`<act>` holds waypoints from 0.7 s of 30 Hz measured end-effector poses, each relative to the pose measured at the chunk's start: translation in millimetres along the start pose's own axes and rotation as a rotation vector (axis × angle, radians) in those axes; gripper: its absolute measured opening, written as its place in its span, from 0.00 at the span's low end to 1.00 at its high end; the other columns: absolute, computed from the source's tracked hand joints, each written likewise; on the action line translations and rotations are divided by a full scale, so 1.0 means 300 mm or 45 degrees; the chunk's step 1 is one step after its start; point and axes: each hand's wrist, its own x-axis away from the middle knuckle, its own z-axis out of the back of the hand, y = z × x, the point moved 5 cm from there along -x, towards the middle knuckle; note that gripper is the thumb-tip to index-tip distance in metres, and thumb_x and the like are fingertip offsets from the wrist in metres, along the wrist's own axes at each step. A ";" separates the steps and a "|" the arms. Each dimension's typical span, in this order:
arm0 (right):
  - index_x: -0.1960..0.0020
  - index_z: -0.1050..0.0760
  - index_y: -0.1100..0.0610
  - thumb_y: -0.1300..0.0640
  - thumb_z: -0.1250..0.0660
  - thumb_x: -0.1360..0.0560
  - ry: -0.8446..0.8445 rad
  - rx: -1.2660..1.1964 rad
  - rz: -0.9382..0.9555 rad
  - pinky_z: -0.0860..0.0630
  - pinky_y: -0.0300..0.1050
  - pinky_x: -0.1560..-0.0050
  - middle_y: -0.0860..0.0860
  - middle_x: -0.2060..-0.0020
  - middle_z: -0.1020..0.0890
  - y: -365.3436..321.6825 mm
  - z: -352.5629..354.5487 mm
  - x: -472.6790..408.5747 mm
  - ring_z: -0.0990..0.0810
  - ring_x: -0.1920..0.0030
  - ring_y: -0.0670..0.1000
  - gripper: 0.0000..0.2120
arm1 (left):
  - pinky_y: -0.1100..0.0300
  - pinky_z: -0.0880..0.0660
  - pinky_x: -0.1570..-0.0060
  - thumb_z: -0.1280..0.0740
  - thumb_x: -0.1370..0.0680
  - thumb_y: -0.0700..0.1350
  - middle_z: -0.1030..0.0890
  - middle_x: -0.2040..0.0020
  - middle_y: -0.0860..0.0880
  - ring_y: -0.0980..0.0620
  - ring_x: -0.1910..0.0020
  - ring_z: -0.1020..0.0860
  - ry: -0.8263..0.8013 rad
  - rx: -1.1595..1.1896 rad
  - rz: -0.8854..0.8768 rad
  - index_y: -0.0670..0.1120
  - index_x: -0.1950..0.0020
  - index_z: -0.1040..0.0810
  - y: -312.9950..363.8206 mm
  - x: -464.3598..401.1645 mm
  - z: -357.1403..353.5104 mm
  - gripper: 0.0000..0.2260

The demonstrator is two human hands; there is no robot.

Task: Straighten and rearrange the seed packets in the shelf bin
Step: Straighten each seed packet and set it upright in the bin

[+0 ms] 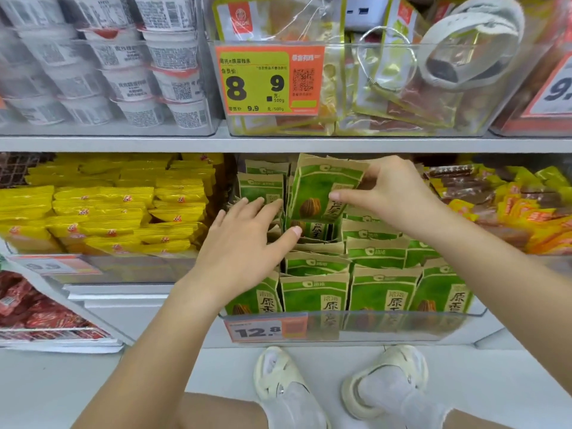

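Observation:
A clear shelf bin (402,326) on the lower shelf holds several green and tan seed packets standing in rows. My right hand (393,196) pinches one lifted seed packet (315,190) by its right edge, thumb on the front, and holds it tilted above the back rows. My left hand (244,239) lies with straight fingers on the packets at the bin's left side, fingertips touching a standing packet (261,187). The front row of packets (383,295) stands upright against the bin's front wall.
Yellow snack packs (108,209) fill the bin to the left, and orange and brown packs (510,205) the bin to the right. A price tag reading 12.8 (266,329) hangs on the bin front. The upper shelf (278,144) juts out overhead. My feet (334,385) stand on the floor below.

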 end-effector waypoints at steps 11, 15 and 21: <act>0.52 0.18 0.48 0.49 0.29 0.26 -0.054 0.410 0.233 0.35 0.40 0.59 0.43 0.63 0.26 0.014 -0.112 -0.081 0.27 0.59 0.47 0.04 | 0.48 0.53 0.24 0.44 0.18 0.59 0.30 0.26 0.55 0.53 0.25 0.38 0.130 0.029 -0.101 0.57 0.25 0.33 0.020 -0.005 0.054 0.21; 0.50 0.18 0.48 0.50 0.31 0.25 0.013 0.372 0.337 0.35 0.41 0.58 0.42 0.62 0.26 0.011 -0.088 -0.094 0.27 0.59 0.46 0.06 | 0.52 0.39 0.29 0.38 0.19 0.52 0.21 0.36 0.55 0.54 0.33 0.28 0.193 0.103 -0.246 0.55 0.35 0.21 0.049 -0.032 0.100 0.14; 0.43 0.21 0.48 0.47 0.34 0.23 -0.065 0.554 0.268 0.31 0.41 0.56 0.47 0.54 0.18 0.047 -0.119 -0.092 0.22 0.54 0.50 0.11 | 0.48 0.29 0.34 0.34 0.22 0.58 0.18 0.40 0.53 0.51 0.36 0.25 -0.044 -0.055 -0.305 0.57 0.41 0.18 0.088 -0.085 0.083 0.13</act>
